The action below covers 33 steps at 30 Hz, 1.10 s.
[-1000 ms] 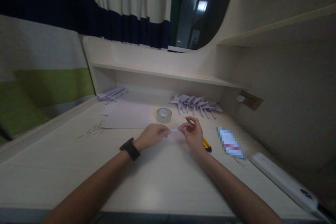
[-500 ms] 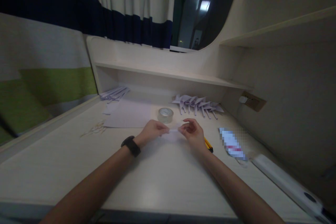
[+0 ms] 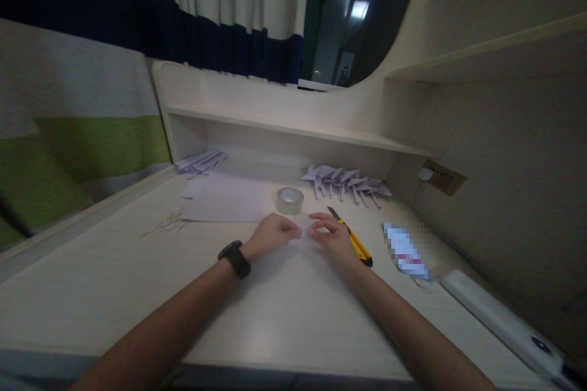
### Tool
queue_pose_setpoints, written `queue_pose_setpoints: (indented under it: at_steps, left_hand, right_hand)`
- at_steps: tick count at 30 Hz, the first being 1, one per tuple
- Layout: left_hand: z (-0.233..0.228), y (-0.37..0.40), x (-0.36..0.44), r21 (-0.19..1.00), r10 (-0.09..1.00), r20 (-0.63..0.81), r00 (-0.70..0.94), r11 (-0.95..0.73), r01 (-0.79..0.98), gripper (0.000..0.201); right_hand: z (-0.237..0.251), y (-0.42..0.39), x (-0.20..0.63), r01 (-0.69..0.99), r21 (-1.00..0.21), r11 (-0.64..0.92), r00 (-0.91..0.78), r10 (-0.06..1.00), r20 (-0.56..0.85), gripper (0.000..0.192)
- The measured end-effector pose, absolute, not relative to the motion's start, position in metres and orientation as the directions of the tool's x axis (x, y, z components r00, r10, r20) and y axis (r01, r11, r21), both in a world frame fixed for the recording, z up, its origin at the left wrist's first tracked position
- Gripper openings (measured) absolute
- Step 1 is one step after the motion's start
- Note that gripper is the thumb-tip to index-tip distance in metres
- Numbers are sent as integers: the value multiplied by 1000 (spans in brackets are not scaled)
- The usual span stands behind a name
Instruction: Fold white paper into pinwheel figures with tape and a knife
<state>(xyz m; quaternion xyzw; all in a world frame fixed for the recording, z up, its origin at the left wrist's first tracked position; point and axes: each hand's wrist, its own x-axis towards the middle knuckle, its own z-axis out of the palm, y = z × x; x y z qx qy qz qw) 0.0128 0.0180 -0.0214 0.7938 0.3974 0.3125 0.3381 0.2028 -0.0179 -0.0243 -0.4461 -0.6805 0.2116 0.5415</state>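
Two bare forearms reach in from the near edge of the pale desk [image 3: 114, 293], the left one wearing a black wristband [image 3: 234, 258]. The left hand [image 3: 271, 235] and right hand [image 3: 331, 237] meet low over the desk's middle, fingertips curled toward each other on a small pale piece of paper [image 3: 304, 237] that lies between them, on or just above the surface — the light is too dim to tell whether either hand pinches it or only presses on it.

Just beside the right hand lies a yellow utility knife [image 3: 353, 241], its blade end pointing away. Farther right sit a blurred white packet [image 3: 404, 250] and a long white bar [image 3: 495, 317] along the desk's edge.

Beyond the hands stands a roll of clear tape [image 3: 290, 200], with a flat sheet of paper [image 3: 224, 204] to its left and a few thin scraps [image 3: 162, 225] near that. At the back, under the low shelf [image 3: 293, 129], a row of folded paper shapes [image 3: 346, 182] lies right of centre — a stack of paper strips [image 3: 199, 162] sits at the left. A striped curtain [image 3: 137, 24] hangs behind.
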Motion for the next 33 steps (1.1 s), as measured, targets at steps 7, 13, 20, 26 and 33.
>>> queue_pose_setpoints:
  at_steps: [7, 13, 20, 26, 33]
  left_hand:
    - [-18, 14, 14, 779, 835, 235, 498, -468, 417, 29]
    - [-19, 16, 13, 771, 822, 255, 510, -491, 406, 27]
    - [-22, 18, 13, 761, 820, 254, 512, -496, 417, 29]
    - [-22, 17, 14, 751, 843, 245, 479, -478, 456, 28]
    - [-15, 13, 14, 779, 843, 233, 484, -460, 426, 27]
  right_hand:
    - [-25, -20, 200, 426, -736, 527, -16, 817, 576, 10]
    - [-25, -21, 200, 457, -707, 540, -36, 805, 592, 10]
    - [-29, -22, 198, 537, -643, 546, -75, 790, 609, 6]
    - [-33, -25, 194, 585, -659, 472, -56, 835, 548, 12]
    - [-31, -29, 191, 496, -684, 535, -32, 798, 602, 17]
